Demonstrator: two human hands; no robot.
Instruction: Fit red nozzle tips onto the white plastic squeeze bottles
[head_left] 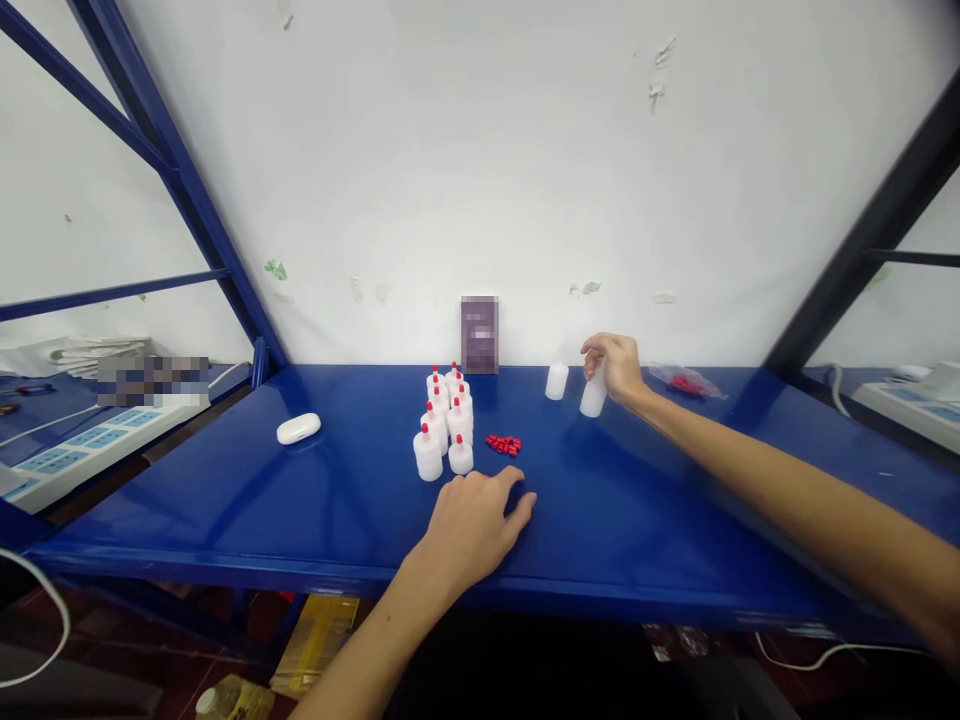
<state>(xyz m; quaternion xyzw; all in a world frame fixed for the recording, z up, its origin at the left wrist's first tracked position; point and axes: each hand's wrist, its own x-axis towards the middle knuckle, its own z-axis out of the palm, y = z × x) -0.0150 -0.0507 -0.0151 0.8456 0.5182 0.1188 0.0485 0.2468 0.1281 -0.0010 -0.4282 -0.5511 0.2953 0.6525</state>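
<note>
On the blue table, my left hand (474,522) rests with thumb and forefinger apart, holding nothing. Just beyond its fingers lies a small pile of red caps (504,445). Several white squeeze bottles (429,458) with red-tipped tops stand upright in two rows, in front of and slightly left of that hand. Farther right, my right hand (616,368) is closed around the upper part of a white bottle (592,398), whose top the fingers hide. Left of it another white bottle (556,382) stands upright, with no red cap showing.
A dark purple box (480,336) stands against the wall. A white oval case (298,429) lies on the table's left side. Behind my right wrist is a clear bag with red pieces (686,384). Blue frame posts (202,215) and power strips (97,440) flank the table.
</note>
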